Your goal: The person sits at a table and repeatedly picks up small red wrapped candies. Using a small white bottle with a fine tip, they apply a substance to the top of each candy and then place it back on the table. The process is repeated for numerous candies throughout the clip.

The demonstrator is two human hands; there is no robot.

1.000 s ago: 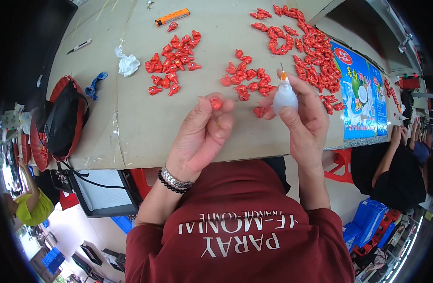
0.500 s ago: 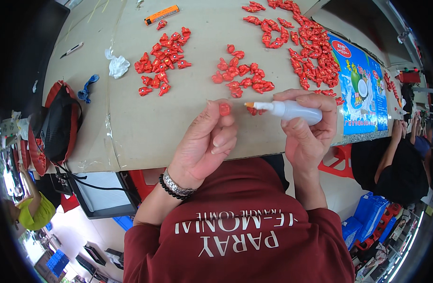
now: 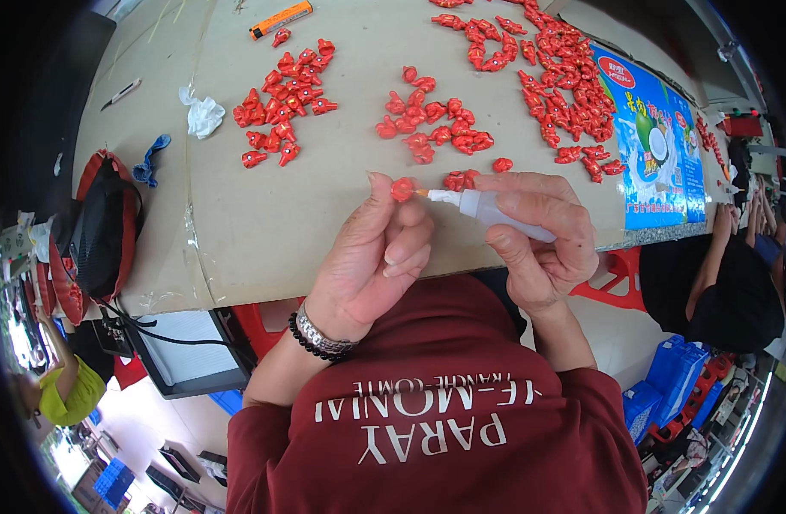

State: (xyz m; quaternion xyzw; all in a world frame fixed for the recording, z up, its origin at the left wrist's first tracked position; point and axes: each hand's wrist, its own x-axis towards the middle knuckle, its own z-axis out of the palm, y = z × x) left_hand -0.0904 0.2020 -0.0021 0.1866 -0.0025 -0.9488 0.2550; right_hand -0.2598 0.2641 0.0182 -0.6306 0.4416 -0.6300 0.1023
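Between thumb and fingertips, my left hand [image 3: 367, 261] pinches a small red moulded piece [image 3: 402, 189] just above the table's near part. My right hand [image 3: 552, 236] is wrapped round a translucent white squeeze bottle [image 3: 506, 216], tilted sideways. The bottle's narrow orange-brown tip points left and meets the red piece, or nearly so; contact is hard to tell. Just beyond the bottle lie a few more red pieces [image 3: 460, 180] and a single one [image 3: 502, 164]. Similar pieces form a middle cluster [image 3: 436, 120], a left cluster [image 3: 290, 90] and a large heap [image 3: 573, 81] at the right.
A brown table [image 3: 239, 248] bears an orange box [image 3: 281, 20], crumpled tissue [image 3: 204, 116], a pen [image 3: 121, 93] and a blue cloth strip [image 3: 152, 161]. A black-and-red bag [image 3: 108, 227] stands at its left edge. Rightward lies a blue printed sheet [image 3: 654, 146], with a person in black [image 3: 732, 287] beyond.
My right hand has moved left, bringing the bottle's tip up to the red piece. My left hand has barely moved. The table's contents have shifted slightly up and left in the view.
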